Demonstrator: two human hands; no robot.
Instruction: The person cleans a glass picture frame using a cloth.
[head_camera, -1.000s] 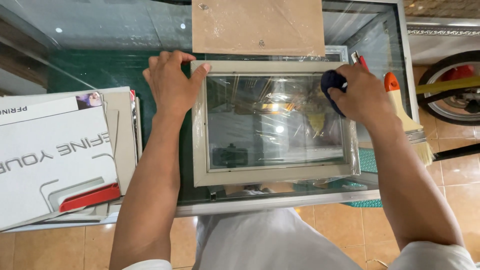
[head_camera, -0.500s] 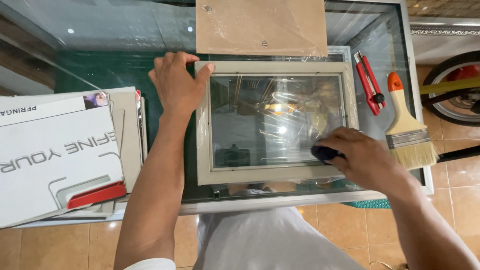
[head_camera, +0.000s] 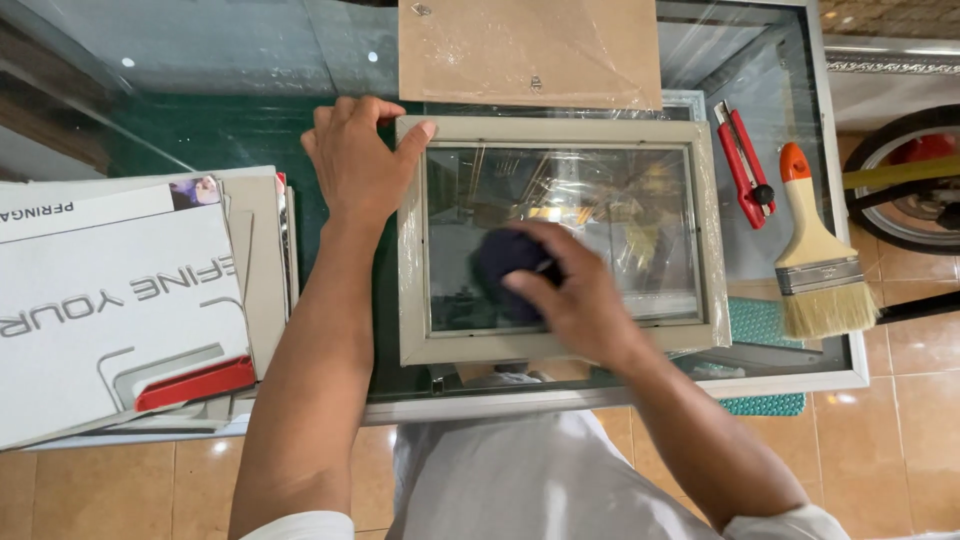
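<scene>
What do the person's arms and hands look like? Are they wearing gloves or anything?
No gloves. Both the left hand and the right hand are bare, with no rings or watch showing. The forearms are bare too. Short white sleeves show only at the bottom edge of the picture, one on each arm.

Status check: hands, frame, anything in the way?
Left hand pinning picture frame corner. Right hand pressing dark cloth on glass. Nothing obstructing; brush, cutter aside.
</scene>
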